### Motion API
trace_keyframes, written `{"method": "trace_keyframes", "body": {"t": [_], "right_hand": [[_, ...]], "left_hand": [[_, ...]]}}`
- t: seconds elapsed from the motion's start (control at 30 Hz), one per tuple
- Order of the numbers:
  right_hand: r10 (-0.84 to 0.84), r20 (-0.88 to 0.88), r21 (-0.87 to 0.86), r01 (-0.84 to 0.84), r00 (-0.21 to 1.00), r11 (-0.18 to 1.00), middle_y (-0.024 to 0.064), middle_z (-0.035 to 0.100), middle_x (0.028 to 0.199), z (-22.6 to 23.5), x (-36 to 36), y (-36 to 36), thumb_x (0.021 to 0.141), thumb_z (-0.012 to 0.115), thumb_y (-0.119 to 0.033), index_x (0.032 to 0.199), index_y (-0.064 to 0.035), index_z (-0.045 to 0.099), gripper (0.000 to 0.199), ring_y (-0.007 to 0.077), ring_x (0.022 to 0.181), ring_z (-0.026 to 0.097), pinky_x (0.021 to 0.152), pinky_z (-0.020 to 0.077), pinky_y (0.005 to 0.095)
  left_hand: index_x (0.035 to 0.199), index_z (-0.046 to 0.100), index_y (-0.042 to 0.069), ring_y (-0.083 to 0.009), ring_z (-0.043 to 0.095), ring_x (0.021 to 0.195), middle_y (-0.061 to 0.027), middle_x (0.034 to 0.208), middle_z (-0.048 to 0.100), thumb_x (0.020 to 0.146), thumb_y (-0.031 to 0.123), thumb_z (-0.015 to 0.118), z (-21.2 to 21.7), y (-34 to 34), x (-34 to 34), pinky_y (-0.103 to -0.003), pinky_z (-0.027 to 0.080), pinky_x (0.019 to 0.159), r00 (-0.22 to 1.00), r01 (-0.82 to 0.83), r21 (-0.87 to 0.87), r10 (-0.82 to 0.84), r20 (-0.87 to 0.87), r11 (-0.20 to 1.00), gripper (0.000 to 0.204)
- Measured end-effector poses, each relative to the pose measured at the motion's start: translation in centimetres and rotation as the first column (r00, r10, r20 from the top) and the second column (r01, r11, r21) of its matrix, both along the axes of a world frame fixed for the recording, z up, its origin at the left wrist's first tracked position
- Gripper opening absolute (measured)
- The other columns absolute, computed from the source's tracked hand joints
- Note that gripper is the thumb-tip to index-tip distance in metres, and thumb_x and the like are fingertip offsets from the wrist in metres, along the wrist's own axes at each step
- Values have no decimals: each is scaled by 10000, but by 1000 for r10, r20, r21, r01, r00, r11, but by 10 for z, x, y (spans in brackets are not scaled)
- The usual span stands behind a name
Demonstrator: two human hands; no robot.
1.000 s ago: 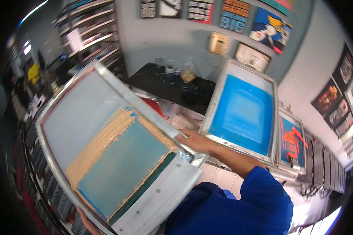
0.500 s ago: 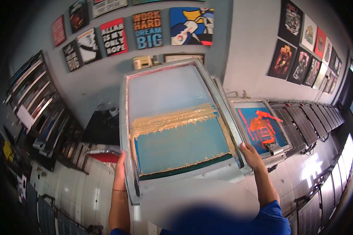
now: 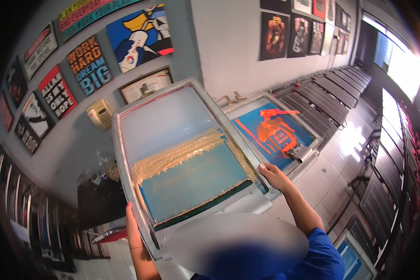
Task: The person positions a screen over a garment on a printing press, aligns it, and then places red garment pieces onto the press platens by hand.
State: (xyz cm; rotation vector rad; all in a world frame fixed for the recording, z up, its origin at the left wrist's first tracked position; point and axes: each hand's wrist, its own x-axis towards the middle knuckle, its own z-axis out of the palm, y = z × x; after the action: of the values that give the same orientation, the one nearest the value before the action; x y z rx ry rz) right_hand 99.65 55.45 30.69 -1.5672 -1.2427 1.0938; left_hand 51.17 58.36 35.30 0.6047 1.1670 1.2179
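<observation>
Two-handed carry of a screen-printing frame (image 3: 193, 182), head view. Over approx. 1 s the view is swinging to the person's R: the blue-inked screen that was standing in plain sight is no longer showing, & the row of dark platens (image 3: 324, 95) is now opening up at upper R. The frame itself is staying in front of the torso, tilting w/ its far end up & to the L; a thick band of gold ink (image 3: 179, 156) is lying across the mesh, w/ a ragged line along the near edge.

L hand (image 3: 133, 228) is gripping the L rail near its lower end, having come up along it from the near edge; its fingers are mostly hiding under the rail, so can't tell how tightly they're curling. R hand (image 3: 274, 177) is clasping the R rail near the lower corner, thumb over the top, the other fingers partly closing beneath.

An orange-inked screen (image 3: 298, 135) is sitting just beyond the R rail; the rail is overlapping it in view, so any gap btwn them is unclear. Judging by the turn, the frame is being moved bodily, w/ no ink being worked at this instant.
</observation>
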Motion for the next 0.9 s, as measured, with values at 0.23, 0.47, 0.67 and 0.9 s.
{"method": "trace_keyframes", "body": {"t": [0.23,0.47,0.67,0.9], "right_hand": [[-118,126,-63,127,985,990,156,643,1203,12,-8,11,959,455,-589,1273,-7,594,675,217,1151,553,1004,409,359],[-117,378,-110,170,918,979,263,605,1223,36,-3,15,912,358,-714,1183,-8,654,813,407,1189,542,1015,414,438],[-513,30,183,500,858,847,183,653,1136,7,6,-27,966,442,-576,1218,-5,611,647,296,1065,615,902,476,385],[-752,-196,131,777,629,615,68,658,979,-34,-7,-240,1006,469,-426,1145,-18,624,458,140,859,627,751,503,286]], "left_hand": [[1078,599,60,-159,572,865,-26,940,597,913,463,584,9,-18,18,-311,464,774,976,-136,-22,138,168,990,435],[1199,554,25,-247,542,1100,-123,1216,556,938,420,525,-25,10,-3,-350,415,958,973,-146,-76,157,170,986,475],[1138,567,-1,-252,546,1041,-139,1138,567,944,383,528,21,26,-17,-357,424,925,944,-124,310,209,-256,942,431],[1067,581,-30,-258,551,973,-158,1047,579,951,339,531,152,42,-19,-366,436,885,693,298,830,490,-528,472,391]]}}
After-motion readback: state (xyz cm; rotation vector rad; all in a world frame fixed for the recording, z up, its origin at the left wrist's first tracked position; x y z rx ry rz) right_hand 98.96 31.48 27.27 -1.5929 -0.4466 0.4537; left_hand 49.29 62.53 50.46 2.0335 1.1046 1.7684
